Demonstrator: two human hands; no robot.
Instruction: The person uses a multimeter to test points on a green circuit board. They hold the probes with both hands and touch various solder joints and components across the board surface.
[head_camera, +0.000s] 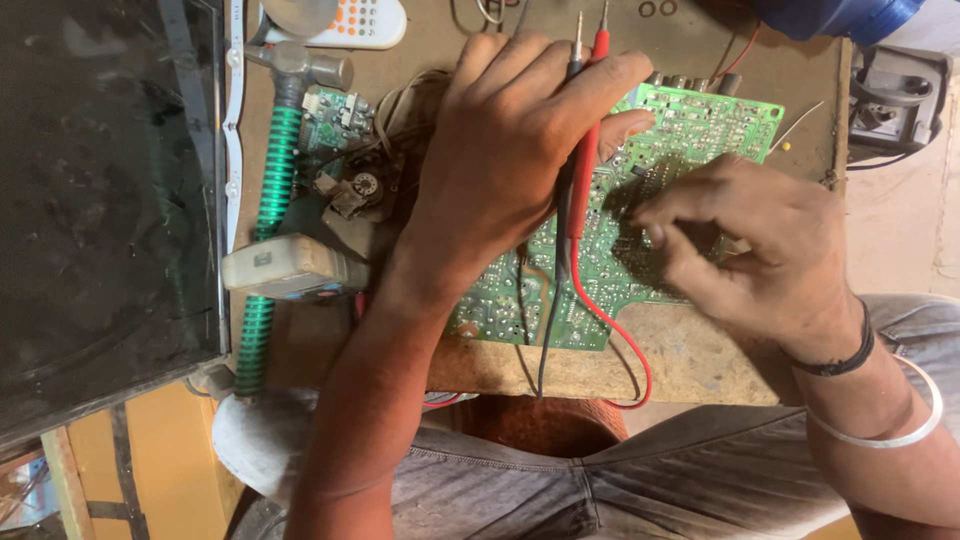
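1. The left hand is curled shut around two thin test sticks, one black probe and one red probe. Their metal tips poke out past the fingers, pointing away from the person.
2. The right hand has its fingertips bunched together, pressing down on the green circuit board. It may be pinching something tiny, but I cannot tell.
3. The board lies flat under both hands, on a brown wooden board across the person's lap. Its long side runs left to right. The right hand sits over its middle and the left hand rests on its left part, so both are touching it.
4. Two wires, one red and one black, trail from the probes back toward the person.
5. To the left lie one hammer with a green ribbed handle, one smaller green board and one pale boxy part.
6. Farther up is one white remote.
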